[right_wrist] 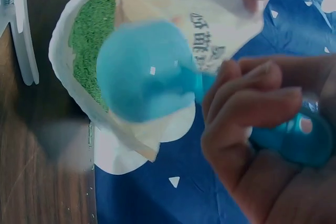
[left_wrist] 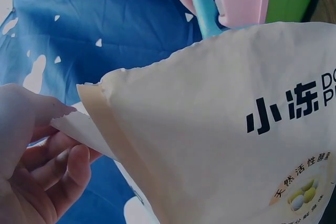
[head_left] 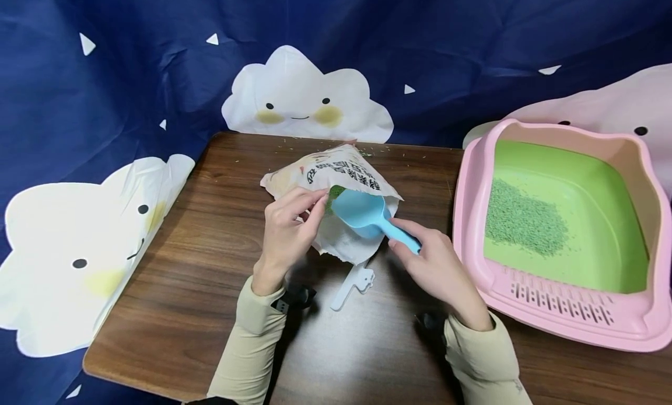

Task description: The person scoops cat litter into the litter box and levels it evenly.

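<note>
A white paper-like bag (head_left: 341,170) with dark printed characters lies on the table, its torn mouth facing me. Green pellets (right_wrist: 90,43) show inside the opening in the right wrist view. My left hand (head_left: 291,227) pinches the edge of the bag's mouth between thumb and fingers. In my right hand (head_left: 438,265) is the handle of a light blue scoop (head_left: 362,209). The scoop's bowl is at the bag's mouth, partly within it; whether it holds pellets is hard to tell.
To the right stands a pink litter box (head_left: 475,265) with a green inside and a patch of green pellets (head_left: 525,218) on its floor. A small white cloud-topped tool (head_left: 349,288) lies in front of the bag. Crumbs dot the table's far edge, before a blue curtain (head_left: 446,37).
</note>
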`<state>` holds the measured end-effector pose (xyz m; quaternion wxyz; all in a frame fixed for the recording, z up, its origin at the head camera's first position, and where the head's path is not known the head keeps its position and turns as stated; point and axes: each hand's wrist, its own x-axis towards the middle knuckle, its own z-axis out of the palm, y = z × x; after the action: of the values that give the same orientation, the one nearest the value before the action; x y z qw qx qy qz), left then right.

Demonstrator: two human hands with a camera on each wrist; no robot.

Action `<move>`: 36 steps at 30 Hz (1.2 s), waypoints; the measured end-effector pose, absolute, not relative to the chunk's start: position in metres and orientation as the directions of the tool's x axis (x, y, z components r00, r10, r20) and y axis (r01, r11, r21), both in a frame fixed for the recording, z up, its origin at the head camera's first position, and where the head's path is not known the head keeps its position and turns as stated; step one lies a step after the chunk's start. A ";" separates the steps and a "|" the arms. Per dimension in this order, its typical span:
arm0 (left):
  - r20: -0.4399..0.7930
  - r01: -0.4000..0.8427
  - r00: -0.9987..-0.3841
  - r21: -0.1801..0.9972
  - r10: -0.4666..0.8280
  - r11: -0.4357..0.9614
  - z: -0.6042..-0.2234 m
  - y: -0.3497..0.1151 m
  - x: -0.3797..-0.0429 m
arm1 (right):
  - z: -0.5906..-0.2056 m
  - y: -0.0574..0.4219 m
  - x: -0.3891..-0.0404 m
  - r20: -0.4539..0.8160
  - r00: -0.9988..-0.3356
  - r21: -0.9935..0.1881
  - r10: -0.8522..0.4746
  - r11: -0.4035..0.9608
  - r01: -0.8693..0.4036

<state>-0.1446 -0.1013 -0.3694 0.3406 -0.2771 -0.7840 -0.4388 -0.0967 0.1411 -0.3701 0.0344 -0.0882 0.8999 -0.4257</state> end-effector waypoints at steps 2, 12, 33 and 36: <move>0.776 0.733 -0.615 0.499 0.138 0.463 -0.370 -0.101 -0.145 | -0.372 0.135 -0.101 0.021 -0.986 -0.762 -0.164 0.636 -0.122; 0.771 0.729 -0.623 0.511 0.132 0.456 -0.367 -0.101 -0.144 | -0.381 0.117 -0.118 -0.027 -0.991 -0.729 -0.127 0.682 -0.068; 0.778 0.754 -0.596 0.456 0.201 0.472 -0.367 -0.102 -0.142 | -0.396 0.087 -0.146 -0.049 -0.996 -0.747 -0.071 0.664 -0.011; 0.777 0.752 -0.597 0.456 0.200 0.476 -0.367 -0.102 -0.142 | -0.399 0.082 -0.151 -0.029 -0.998 -0.749 -0.058 0.662 -0.016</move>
<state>-0.1423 -0.1019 -0.3666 0.3331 -0.3005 -0.7918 -0.4144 -0.1506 0.0822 -0.3994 0.0251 -0.0203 0.9112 -0.4106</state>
